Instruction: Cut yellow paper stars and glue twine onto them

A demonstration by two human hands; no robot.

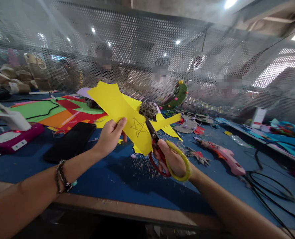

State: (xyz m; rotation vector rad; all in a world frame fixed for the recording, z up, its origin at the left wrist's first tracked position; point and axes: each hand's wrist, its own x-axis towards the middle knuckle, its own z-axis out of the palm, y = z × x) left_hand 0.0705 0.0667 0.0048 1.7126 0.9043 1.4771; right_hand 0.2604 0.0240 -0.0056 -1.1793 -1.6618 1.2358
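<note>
A sheet of yellow paper [120,106] is pinched in my left hand [111,136], raised above the table and tilted. On its lower part a star [139,127] is drawn in dark lines. My right hand [173,157] grips a pair of scissors [178,166] with one yellow and one red handle. The dark blades meet the paper's right edge beside the star, where a yellow strip [168,121] sticks out to the right. Whether the blades are fully closed is hard to see. Small paper bits [142,166] lie on the blue tabletop below.
On the left are a black phone [70,142], a magenta power strip [15,137] with a white charger [14,120], and coloured sheets [40,111]. To the right lie a pink glue gun [224,156] and looped black cable [269,189]. A perforated metal screen [137,43] stands behind.
</note>
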